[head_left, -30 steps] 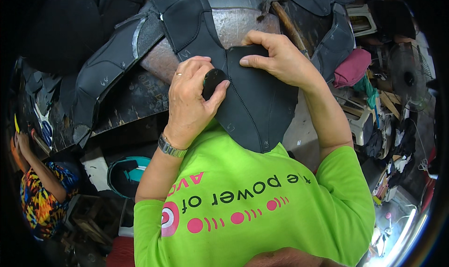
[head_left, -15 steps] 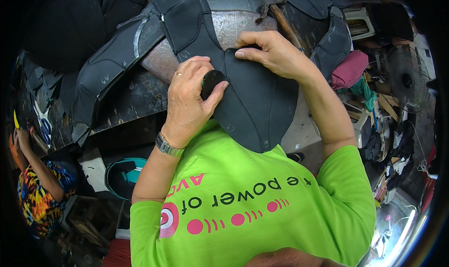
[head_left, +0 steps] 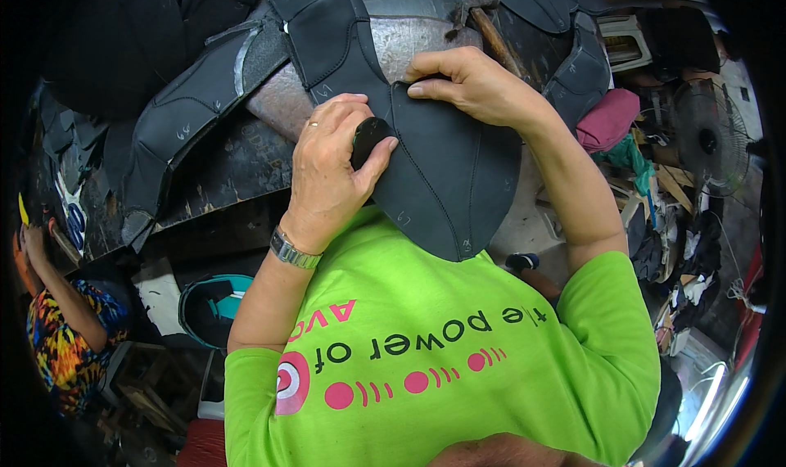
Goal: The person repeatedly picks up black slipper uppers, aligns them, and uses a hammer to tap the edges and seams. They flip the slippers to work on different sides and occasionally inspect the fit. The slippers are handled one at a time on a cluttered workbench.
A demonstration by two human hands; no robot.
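A black, leather-like stitched piece (head_left: 442, 164) with faint chalk-like marks hangs off the table's near edge, against my green shirt. My left hand (head_left: 332, 160) is closed on its left side, the thumb pressing a small dark rounded flap (head_left: 370, 141) against the fingers. At the piece's top edge, my right hand (head_left: 463, 82) pinches the material between thumb and forefinger. Beneath its upper part lies a worn grey slab (head_left: 401, 45). Another black stitched piece (head_left: 192, 111) rests to the left of the slab.
A hammer (head_left: 495, 41) lies beyond my right hand. On the right are more black pieces (head_left: 580, 70), a pink cloth bundle (head_left: 607, 121) and a fan (head_left: 711, 135). Blue-handled scissors (head_left: 75, 221) lie at the left, near another person's hand (head_left: 31, 242) with something yellow.
My right hand has shifted very slightly up and left along the top edge, still pinching it. My left hand keeps nearly the same hold.
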